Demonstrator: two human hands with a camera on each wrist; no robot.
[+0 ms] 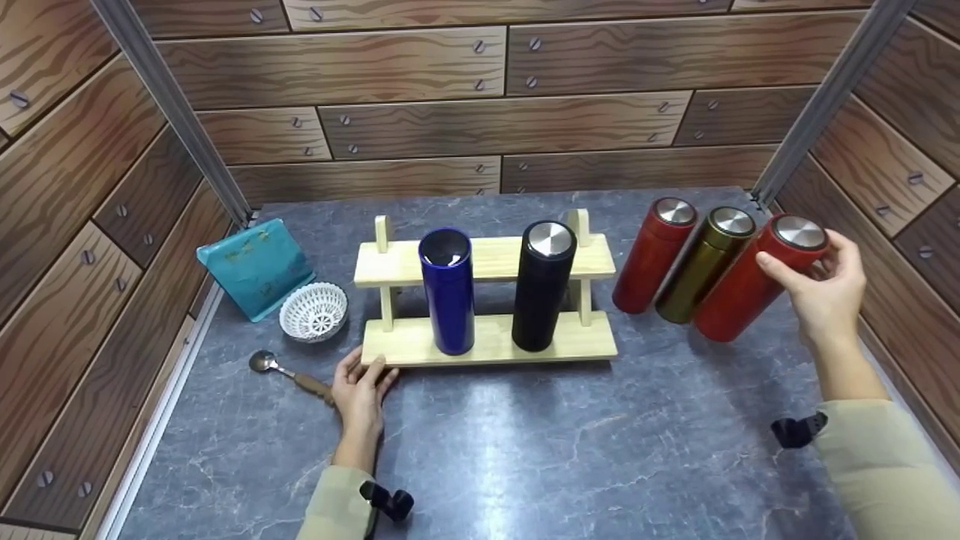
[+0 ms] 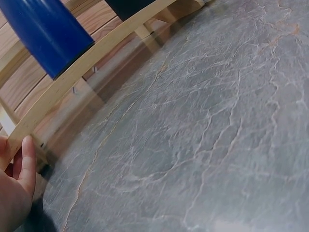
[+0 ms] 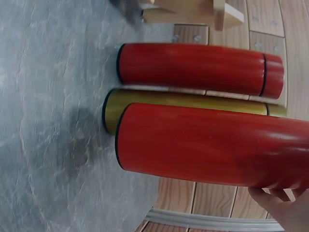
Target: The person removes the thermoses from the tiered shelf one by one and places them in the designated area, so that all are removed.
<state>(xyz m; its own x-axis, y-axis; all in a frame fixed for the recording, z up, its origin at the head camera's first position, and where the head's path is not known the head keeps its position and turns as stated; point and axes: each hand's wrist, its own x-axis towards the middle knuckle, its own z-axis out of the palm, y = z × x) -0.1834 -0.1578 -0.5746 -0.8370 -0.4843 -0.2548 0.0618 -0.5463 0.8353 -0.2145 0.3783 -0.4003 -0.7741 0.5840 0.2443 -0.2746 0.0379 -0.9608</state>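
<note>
Currently, right hand [image 1: 829, 292] grips red bottle [image 1: 752, 283]; open tabletop [image 1: 570, 442] before rack edge [image 1: 493, 355].

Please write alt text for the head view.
A person's right hand grips the rightmost red flask beside a gold flask and another red flask; the left hand holds a wooden rack bearing a blue flask and a black flask.

A white basket [image 1: 313, 313] sits between teal pouch [image 1: 256, 268] and spoon [image 1: 306, 382].
</note>
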